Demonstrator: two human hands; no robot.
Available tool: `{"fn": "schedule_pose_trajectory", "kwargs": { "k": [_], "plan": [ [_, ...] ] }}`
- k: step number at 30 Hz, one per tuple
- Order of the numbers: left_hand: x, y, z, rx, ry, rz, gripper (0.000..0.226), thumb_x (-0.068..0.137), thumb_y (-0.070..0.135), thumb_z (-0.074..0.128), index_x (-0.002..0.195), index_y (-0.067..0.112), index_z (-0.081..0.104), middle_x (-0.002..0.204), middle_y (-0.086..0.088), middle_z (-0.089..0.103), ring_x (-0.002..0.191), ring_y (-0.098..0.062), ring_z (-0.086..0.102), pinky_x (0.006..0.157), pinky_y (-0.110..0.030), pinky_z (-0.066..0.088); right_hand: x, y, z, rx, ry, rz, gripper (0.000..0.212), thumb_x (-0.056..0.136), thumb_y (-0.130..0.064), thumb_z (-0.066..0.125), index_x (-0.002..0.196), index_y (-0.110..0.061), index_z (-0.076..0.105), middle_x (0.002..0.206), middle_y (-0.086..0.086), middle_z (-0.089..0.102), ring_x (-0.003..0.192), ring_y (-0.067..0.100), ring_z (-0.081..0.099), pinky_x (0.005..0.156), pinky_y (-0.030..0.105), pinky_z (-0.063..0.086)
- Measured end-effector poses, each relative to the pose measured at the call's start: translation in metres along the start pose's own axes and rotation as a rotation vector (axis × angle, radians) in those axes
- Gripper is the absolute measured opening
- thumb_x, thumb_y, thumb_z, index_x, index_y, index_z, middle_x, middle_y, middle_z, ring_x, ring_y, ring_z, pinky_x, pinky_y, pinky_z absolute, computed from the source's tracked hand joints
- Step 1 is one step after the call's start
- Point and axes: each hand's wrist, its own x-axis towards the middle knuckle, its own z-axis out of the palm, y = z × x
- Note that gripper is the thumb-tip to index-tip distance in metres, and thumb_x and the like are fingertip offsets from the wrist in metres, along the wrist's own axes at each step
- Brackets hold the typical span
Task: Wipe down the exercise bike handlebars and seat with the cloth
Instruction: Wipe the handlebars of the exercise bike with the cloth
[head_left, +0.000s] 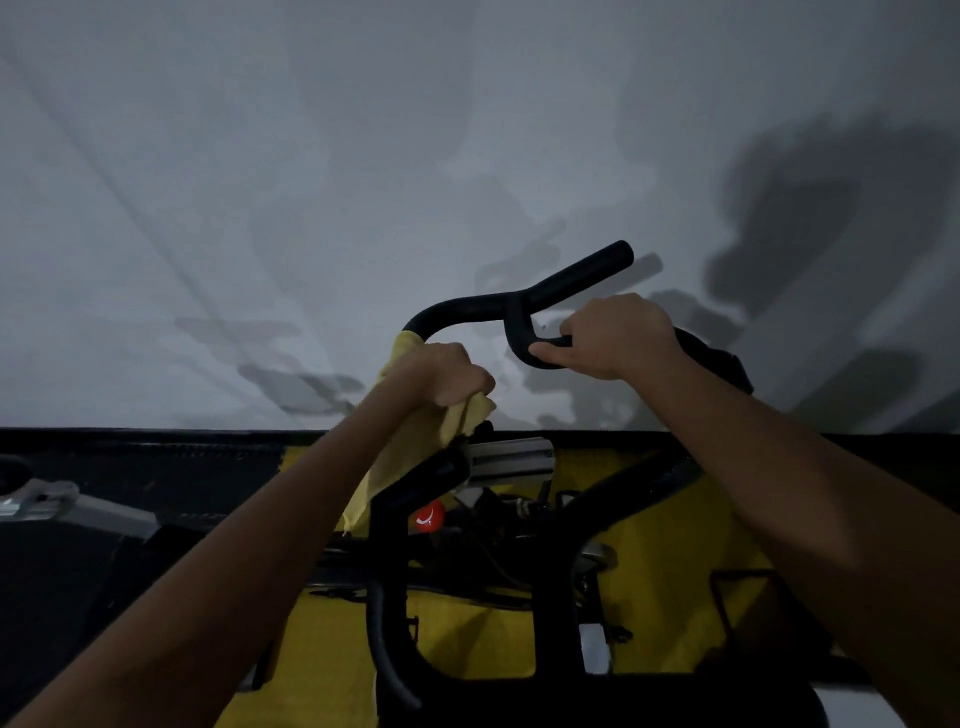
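Biggest risk here imo is the cloth (415, 436) itself. A long tail of it hangs down below the left hand (441, 376) and dangles right by the bike's frame, near the red knob (429, 517) and the metal adjuster bits. If the wipe slides along the bar, that loose end could snag in there and tug the cloth out of the grip. The other thing: the cloth looks bunched rather than wrapped flat, so it might only clean one side of the tube and skip the underside.

Grip-wise, the left hand is curled tight around the yellow cloth, pressing it onto the left bend of the handlebars (483, 304), fingers fully closed over it. The right hand (615, 335) is wrapped bare around the lower loop of the bar on the right, thumb underneath, seemingly to steady the bike. The seat isn't in view at all, so I'd guess it's not done yet.
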Motion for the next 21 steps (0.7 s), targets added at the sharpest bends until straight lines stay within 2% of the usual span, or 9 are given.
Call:
{"fn": "schedule_pose_trajectory", "kwargs": {
  "k": [2, 3, 5, 8, 12, 15, 18, 19, 21],
  "plan": [
    [0.008, 0.004, -0.005, -0.137, -0.134, -0.077, 0.031, 0.086, 0.045, 0.060, 0.082, 0.015, 0.056, 0.090, -0.001, 0.058, 0.088, -0.023, 0.055, 0.061, -0.033, 0.043, -0.001, -0.001, -0.001, -0.005, 0.001, -0.002, 0.077, 0.090, -0.081, 0.025, 0.079, -0.019, 0.069, 0.074, 0.001, 0.061, 0.067, 0.019, 0.057, 0.059, 0.029, 0.042],
    [0.008, 0.004, -0.005, -0.177, -0.126, -0.091, 0.029, 0.087, 0.044, 0.062, 0.080, 0.017, 0.055, 0.089, -0.002, 0.057, 0.088, -0.025, 0.054, 0.060, -0.030, 0.041, -0.002, -0.001, 0.000, -0.004, 0.002, 0.001, 0.077, 0.090, -0.081, 0.025, 0.079, -0.019, 0.069, 0.074, 0.001, 0.061, 0.067, 0.019, 0.057, 0.058, 0.028, 0.041],
    [-0.004, -0.002, 0.001, -0.153, 0.032, -0.036, 0.032, 0.086, 0.052, 0.056, 0.069, 0.024, 0.054, 0.075, 0.003, 0.058, 0.079, -0.023, 0.056, 0.055, -0.026, 0.039, -0.002, -0.001, 0.000, 0.004, 0.006, 0.009, 0.077, 0.090, -0.081, 0.026, 0.076, -0.018, 0.068, 0.072, 0.001, 0.062, 0.066, 0.019, 0.058, 0.057, 0.028, 0.041],
    [-0.035, -0.017, 0.024, -0.107, 0.397, 0.172, 0.042, 0.088, 0.057, 0.044, 0.063, 0.025, 0.054, 0.057, 0.005, 0.056, 0.070, -0.017, 0.056, 0.053, -0.028, 0.030, -0.001, -0.002, -0.001, 0.014, 0.017, 0.010, 0.077, 0.089, -0.082, 0.026, 0.074, -0.019, 0.067, 0.071, 0.001, 0.060, 0.065, 0.018, 0.056, 0.058, 0.029, 0.041],
    [-0.054, -0.027, 0.040, -0.014, 0.691, 0.397, 0.030, 0.095, 0.045, 0.055, 0.084, 0.019, 0.062, 0.073, 0.008, 0.061, 0.079, -0.015, 0.052, 0.064, -0.029, 0.027, -0.001, -0.004, -0.001, 0.006, 0.019, 0.011, 0.079, 0.089, -0.083, 0.025, 0.076, -0.018, 0.068, 0.071, 0.000, 0.060, 0.065, 0.017, 0.057, 0.055, 0.027, 0.037],
    [-0.053, -0.027, 0.042, -0.037, 0.708, 0.407, 0.028, 0.095, 0.042, 0.059, 0.087, 0.015, 0.063, 0.076, 0.005, 0.060, 0.074, -0.014, 0.053, 0.064, -0.029, 0.028, -0.002, -0.004, -0.002, -0.002, 0.022, 0.017, 0.077, 0.089, -0.082, 0.026, 0.077, -0.019, 0.068, 0.070, -0.001, 0.058, 0.062, 0.016, 0.054, 0.052, 0.026, 0.033],
    [-0.044, -0.020, 0.034, 0.160, 0.695, 0.374, 0.033, 0.091, 0.041, 0.063, 0.073, 0.014, 0.064, 0.059, 0.006, 0.053, 0.060, -0.019, 0.055, 0.049, -0.025, 0.029, -0.002, -0.004, -0.002, -0.012, 0.023, 0.025, 0.076, 0.089, -0.082, 0.026, 0.078, -0.020, 0.068, 0.069, -0.001, 0.058, 0.062, 0.016, 0.053, 0.051, 0.026, 0.031],
    [-0.038, -0.017, 0.027, 0.206, 0.623, 0.356, 0.033, 0.089, 0.044, 0.064, 0.068, 0.018, 0.063, 0.057, 0.005, 0.053, 0.059, -0.019, 0.056, 0.048, -0.023, 0.028, -0.002, -0.004, -0.001, -0.012, 0.023, 0.028, 0.076, 0.089, -0.082, 0.026, 0.078, -0.020, 0.068, 0.070, -0.001, 0.058, 0.062, 0.016, 0.053, 0.051, 0.026, 0.031],
    [-0.025, -0.007, 0.011, 0.082, 0.330, 0.128, 0.033, 0.085, 0.052, 0.057, 0.066, 0.025, 0.059, 0.063, 0.005, 0.055, 0.067, -0.020, 0.057, 0.054, -0.024, 0.036, -0.002, -0.003, -0.001, -0.013, 0.024, 0.031, 0.075, 0.089, -0.082, 0.026, 0.078, -0.020, 0.068, 0.071, -0.001, 0.058, 0.063, 0.016, 0.053, 0.052, 0.026, 0.032]
  ]
}}
